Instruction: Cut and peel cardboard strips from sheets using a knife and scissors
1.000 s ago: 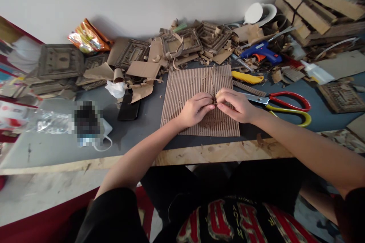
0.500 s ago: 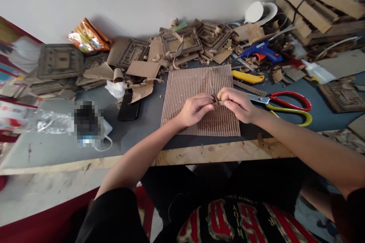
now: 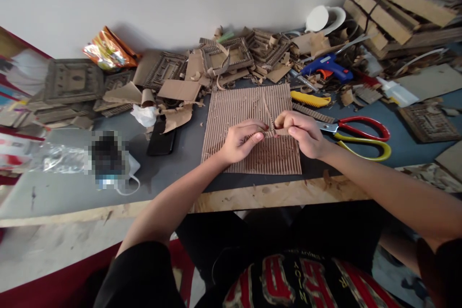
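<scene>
A sheet of corrugated cardboard (image 3: 231, 110) lies flat on the dark tabletop, its ridges showing. Over it, my left hand (image 3: 242, 140) and my right hand (image 3: 302, 134) are close together, fingers pinched on a thin corrugated cardboard strip (image 3: 269, 110). Part of the strip spans the small space between my fingertips, and another part sticks up and back over the sheet. My fingers hide some of it. Scissors (image 3: 364, 137) with one red and one yellow handle lie just right of my right hand, their blades partly behind it.
A yellow tool (image 3: 310, 98) and a blue glue gun (image 3: 328, 67) lie behind my right hand. Cardboard frames and scraps (image 3: 227, 55) line the wall. A black phone (image 3: 161, 140) is at the left, a white bottle (image 3: 399, 92) at the right. The wooden table edge (image 3: 274, 195) is near me.
My hands have drawn slightly apart, and more of the strip shows between my fingers. The whole view has shifted a little.
</scene>
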The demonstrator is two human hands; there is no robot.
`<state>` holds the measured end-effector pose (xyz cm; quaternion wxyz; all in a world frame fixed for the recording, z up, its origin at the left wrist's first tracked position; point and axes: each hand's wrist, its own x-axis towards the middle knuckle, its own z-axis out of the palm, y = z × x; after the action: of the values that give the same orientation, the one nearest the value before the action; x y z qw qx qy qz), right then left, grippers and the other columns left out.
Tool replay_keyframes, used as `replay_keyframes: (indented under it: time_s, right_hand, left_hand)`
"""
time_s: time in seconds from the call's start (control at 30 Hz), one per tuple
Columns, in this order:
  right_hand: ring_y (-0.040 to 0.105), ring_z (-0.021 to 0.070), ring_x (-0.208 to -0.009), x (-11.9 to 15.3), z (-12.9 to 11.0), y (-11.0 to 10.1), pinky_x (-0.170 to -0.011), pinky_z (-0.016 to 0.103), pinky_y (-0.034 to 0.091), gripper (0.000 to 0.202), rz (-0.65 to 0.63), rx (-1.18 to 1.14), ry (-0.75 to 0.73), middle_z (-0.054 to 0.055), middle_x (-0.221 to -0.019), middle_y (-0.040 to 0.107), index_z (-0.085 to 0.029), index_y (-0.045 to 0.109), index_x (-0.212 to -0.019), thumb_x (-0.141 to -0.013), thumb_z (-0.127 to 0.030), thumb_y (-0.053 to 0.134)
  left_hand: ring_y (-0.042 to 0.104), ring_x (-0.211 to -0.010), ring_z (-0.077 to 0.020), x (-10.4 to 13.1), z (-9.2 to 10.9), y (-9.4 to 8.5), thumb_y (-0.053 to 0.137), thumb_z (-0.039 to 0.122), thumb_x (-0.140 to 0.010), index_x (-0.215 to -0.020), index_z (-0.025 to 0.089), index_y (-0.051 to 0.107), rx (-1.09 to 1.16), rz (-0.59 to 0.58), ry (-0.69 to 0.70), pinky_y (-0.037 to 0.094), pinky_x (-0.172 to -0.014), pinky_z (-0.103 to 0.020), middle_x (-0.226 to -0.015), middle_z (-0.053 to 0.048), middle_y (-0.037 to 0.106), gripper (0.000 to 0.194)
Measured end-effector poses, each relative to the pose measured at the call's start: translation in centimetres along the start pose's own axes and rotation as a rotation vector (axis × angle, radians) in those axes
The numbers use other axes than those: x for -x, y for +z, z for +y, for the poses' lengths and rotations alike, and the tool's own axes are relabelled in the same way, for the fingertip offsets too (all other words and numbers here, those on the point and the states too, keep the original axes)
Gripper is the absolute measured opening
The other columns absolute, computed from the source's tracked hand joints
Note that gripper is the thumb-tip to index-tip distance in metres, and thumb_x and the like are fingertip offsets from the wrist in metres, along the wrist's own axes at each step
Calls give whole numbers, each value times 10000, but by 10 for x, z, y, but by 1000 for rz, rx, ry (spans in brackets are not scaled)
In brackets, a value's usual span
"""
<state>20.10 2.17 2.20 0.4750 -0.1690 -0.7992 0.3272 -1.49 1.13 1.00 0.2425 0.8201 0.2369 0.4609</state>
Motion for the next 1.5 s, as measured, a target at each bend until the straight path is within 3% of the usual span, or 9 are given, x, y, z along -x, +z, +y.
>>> replay_keyframes:
  time_s: [0.13, 0.2, 0.43, 0.57, 0.67, 0.87, 1.1, 1.27, 1.5]
  right_hand:
    - [581, 147, -764, 4, 9, -3, -626, 273, 440, 107, -69, 285, -102, 47, -848, 586, -202, 467, -797, -901, -186, 484]
    - [619, 157, -819, 6, 12, -1, -632, 267, 466, 57, -98, 409, -114, 72, -955, 629, -201, 492, -857, -878, -172, 536]
    - [675, 168, -863, 7, 10, 5, -710, 286, 540, 35, -129, 510, -108, 74, -1035, 679, -200, 542, -871, -871, -169, 557]
    - [676, 205, -841, 8, 6, 12, -741, 329, 551, 213, 43, 548, 20, 65, -924, 690, -195, 590, -922, -818, -355, 684]
    - [663, 210, -842, 9, 7, 16, -733, 332, 541, 327, 66, 573, 77, 73, -919, 679, -182, 601, -964, -806, -444, 716]
    - [607, 171, -798, 7, 12, 13, -710, 310, 491, 110, -14, 549, 45, 48, -890, 615, -201, 551, -870, -923, -288, 592]
    - [535, 170, -821, 5, 16, 14, -731, 321, 464, 110, -132, 449, 34, 48, -916, 526, -221, 412, -877, -959, -177, 471]
    - [551, 170, -869, 6, 19, 10, -766, 325, 462, 103, -175, 313, 29, 40, -934, 530, -228, 406, -890, -974, -173, 433]
    - [585, 167, -904, 4, 20, 6, -768, 310, 461, 107, -201, 260, 32, 39, -956, 571, -225, 427, -875, -975, -199, 454]
  left_hand:
    - [694, -1001, -167, 1, 1, 1, 542, 232, -929, -991, 136, 667, -93, 43, -52, 562, -901, -321, -1027, -102, 733, 169]
    - [699, -1016, -178, 2, 2, 3, 606, 246, -881, -1116, 135, 648, -185, 51, -97, 566, -912, -325, -1085, -103, 735, 263]
    - [738, -936, -164, 6, -5, 13, 696, 285, -855, -1055, 182, 705, -335, 145, -289, 592, -854, -278, -1034, -57, 766, 225]
    - [751, -826, -149, 9, -5, 14, 683, 250, -861, -972, 191, 733, -389, 167, -246, 607, -723, -241, -956, -37, 779, 135]
    - [751, -815, -146, 11, -4, 13, 699, 233, -847, -981, 181, 729, -411, 154, -171, 605, -703, -230, -958, -37, 779, 147]
    - [745, -856, -166, 10, -6, 12, 691, 248, -850, -977, 160, 715, -450, 77, -145, 591, -746, -252, -934, -47, 778, 156]
    - [697, -715, -153, 6, -7, 11, 600, 316, -924, -813, 152, 666, -503, 4, -73, 541, -665, -265, -770, -43, 735, 209]
    - [684, -786, -151, 2, -8, 10, 609, 292, -920, -821, 160, 630, -431, 22, 79, 552, -739, -284, -798, -42, 709, 165]
    - [613, -746, -142, 0, -10, 9, 621, 345, -900, -796, 171, 596, -336, 22, 135, 533, -719, -284, -736, -23, 643, 204]
